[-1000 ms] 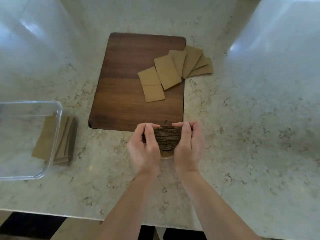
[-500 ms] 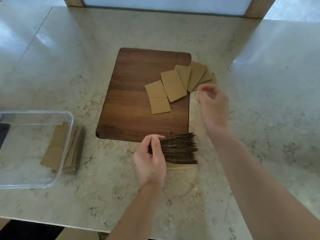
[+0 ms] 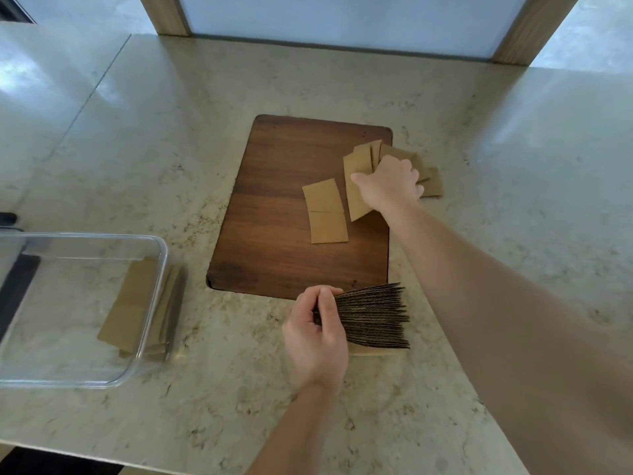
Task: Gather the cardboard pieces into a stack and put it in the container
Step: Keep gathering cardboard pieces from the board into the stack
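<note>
On board (image 3: 274, 200) — right hand (image 3: 390, 183) covers pieces (image 3: 358, 186).

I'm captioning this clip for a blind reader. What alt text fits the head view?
A person's left hand pinches a fanned stack of cardboard pieces on a marble counter, while the right hand rests on loose cardboard pieces spread over a wooden cutting board. A clear container holding some cardboard sits at left.
</note>
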`<state>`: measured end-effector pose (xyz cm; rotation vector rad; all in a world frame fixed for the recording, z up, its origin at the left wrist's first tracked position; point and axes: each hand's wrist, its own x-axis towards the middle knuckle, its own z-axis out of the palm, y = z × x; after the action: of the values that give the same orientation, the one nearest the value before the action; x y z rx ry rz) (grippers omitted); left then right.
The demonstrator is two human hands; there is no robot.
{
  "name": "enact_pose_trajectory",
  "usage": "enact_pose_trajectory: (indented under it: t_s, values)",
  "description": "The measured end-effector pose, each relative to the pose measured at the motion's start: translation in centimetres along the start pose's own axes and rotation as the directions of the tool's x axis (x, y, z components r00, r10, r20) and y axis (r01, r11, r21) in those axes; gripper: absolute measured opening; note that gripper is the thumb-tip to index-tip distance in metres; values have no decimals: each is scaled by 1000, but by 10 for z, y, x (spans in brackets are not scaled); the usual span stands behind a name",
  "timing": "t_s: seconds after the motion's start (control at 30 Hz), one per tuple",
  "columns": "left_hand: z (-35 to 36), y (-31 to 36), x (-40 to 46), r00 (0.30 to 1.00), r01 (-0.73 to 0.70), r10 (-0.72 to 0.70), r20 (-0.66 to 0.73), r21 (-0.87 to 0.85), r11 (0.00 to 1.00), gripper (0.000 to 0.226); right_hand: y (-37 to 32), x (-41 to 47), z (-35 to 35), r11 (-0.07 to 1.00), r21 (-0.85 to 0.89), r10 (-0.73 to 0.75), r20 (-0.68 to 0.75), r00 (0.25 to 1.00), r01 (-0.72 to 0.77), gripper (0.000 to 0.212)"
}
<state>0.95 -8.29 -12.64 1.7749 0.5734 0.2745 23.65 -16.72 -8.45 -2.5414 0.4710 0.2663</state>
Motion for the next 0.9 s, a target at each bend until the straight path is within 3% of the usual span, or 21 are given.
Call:
enact_pose_trajectory:
  t_s: [0.07, 0.2, 0.33, 0.4, 0.53, 0.67, 0.77, 0.83, 0.9]
  values:
    - [-1, 0, 1, 1000, 4, -4, -2, -12, 1000, 36, 4, -14, 4, 996, 92, -6, -21, 1000, 8, 49]
    - [0, 3, 0, 1000, -3, 3, -18, -9, 1000, 36, 7, -40, 20, 965, 257, 23, 100, 995, -48, 54]
    - [1, 5, 0, 999, -10, 10, -33, -18, 1000, 36, -12, -55, 33, 985, 171, -47, 162, 986, 19, 42]
    - [1, 4, 0, 1000, 1, -2, -29, -20, 1000, 35, -21, -55, 35, 978, 210, -36, 191, 981, -5, 34]
    - [1, 6, -1, 999, 8, -9, -39, -42, 999, 34, -26, -57, 37, 958, 249, 72, 263, 962, -140, 61]
    - [2, 9, -2, 996, 87, -89, -28, -82, 993, 30, -43, -83, 58, 991, 106, 58, 193, 979, -80, 47]
    - [-2, 9, -1, 981, 194, -188, 49, -172, 966, 15, -55, -89, 68, 982, 169, 60, 167, 984, -88, 59]
    - [-3, 5, 0, 985, 172, -166, 52, -162, 972, 19, -55, -86, 69, 968, 230, 58, 195, 979, -104, 64]
    - [-1, 5, -1, 995, 104, -102, 20, -89, 991, 32, -51, -85, 64, 978, 203, -2, 252, 968, -50, 48]
